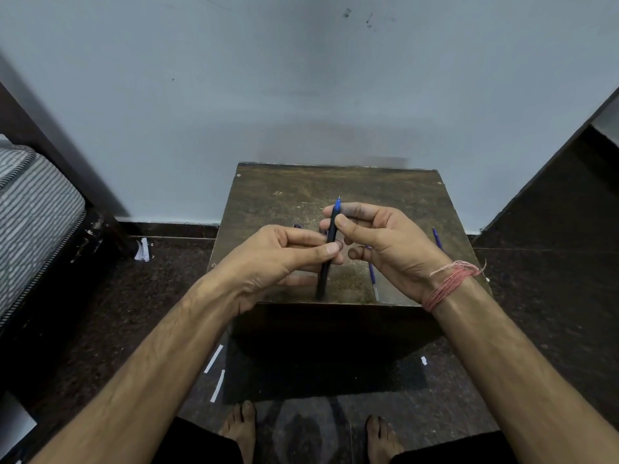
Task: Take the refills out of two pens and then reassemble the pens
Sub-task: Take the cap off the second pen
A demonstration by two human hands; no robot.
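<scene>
A dark blue pen (332,226) stands almost upright above a small brown table (288,192), its fine tip pointing away from me. My left hand (278,259) pinches the pen's lower barrel between thumb and fingers. My right hand (378,242) grips the upper barrel near the tip. A thin blue refill (372,274) lies on the table under my right hand, partly hidden. Another blue pen piece (436,238) lies near the table's right edge. A small dark piece (297,226) peeks out behind my left hand.
The table stands against a pale wall. A striped mattress (33,216) is at the left, dark furniture (569,195) at the right. White paper scraps (214,358) lie on the dark floor, and my bare feet (239,426) are below the table.
</scene>
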